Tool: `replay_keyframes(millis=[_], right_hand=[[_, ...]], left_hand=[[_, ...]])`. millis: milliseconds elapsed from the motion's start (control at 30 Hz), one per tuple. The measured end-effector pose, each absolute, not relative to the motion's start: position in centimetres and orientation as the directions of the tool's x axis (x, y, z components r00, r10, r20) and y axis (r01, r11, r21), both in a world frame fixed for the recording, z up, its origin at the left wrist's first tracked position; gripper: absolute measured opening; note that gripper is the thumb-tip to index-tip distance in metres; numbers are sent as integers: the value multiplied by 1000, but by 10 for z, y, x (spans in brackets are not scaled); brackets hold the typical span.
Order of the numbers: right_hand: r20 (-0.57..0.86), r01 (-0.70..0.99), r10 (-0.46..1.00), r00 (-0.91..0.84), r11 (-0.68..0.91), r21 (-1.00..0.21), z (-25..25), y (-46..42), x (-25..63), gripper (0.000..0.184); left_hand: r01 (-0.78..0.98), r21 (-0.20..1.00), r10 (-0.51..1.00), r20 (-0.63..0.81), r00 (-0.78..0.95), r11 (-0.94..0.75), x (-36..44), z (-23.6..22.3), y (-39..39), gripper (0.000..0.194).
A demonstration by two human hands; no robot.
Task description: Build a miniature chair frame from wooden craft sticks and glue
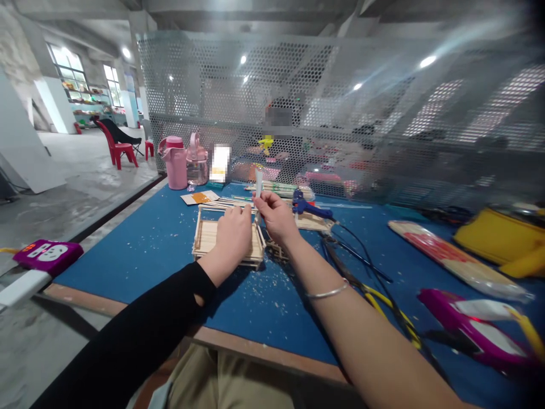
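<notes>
A small box-like frame of thin wooden sticks (208, 234), with a slatted floor, sits on the blue table. My left hand (233, 234) reaches over it, fingers curled down onto its far right part; the fingertips are partly hidden. Close by, at that corner, my right hand (276, 218) is closed in a pinch around a pale flat strip (259, 183) that stands upright. What the strip is made of cannot be made out. Just right of my right hand, a blue hot glue gun (310, 205) lies on some wooden pieces (314, 223).
Loose sticks (230, 201) and a card (200, 197) lie behind the frame. Pliers (336, 255) and a black cable (361, 244) are at right, near a bagged stick pack (460, 258) and a purple device (477, 329). A pink jug (175, 165) stands before the perforated screen (230, 85).
</notes>
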State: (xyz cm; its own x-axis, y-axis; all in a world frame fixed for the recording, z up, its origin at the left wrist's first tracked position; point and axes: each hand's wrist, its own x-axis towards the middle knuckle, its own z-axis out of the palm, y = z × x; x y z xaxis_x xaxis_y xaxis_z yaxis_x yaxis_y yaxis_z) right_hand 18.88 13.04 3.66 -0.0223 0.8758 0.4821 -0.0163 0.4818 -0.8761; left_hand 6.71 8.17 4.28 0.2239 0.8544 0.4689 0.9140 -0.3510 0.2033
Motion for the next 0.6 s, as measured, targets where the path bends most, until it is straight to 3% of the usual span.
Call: replay_keyframes(millis=[200,367,467,600], right_hand=[[411,74,909,-67,415,-907,36,130,192,45],[539,89,841,-54,542,-836,42,131,193,43],[462,139,881,-105,472,-870,41,129,199,46],[481,71,874,-72,486,-871,44,128,198,42]], left_hand=[[933,169,867,450,213,-317,68,45,81,33],[938,147,859,464,215,-314,68,45,80,35],[935,152,857,467,217,-319,68,46,79,34],[938,150,869,446,217,-311,68,47,79,31]])
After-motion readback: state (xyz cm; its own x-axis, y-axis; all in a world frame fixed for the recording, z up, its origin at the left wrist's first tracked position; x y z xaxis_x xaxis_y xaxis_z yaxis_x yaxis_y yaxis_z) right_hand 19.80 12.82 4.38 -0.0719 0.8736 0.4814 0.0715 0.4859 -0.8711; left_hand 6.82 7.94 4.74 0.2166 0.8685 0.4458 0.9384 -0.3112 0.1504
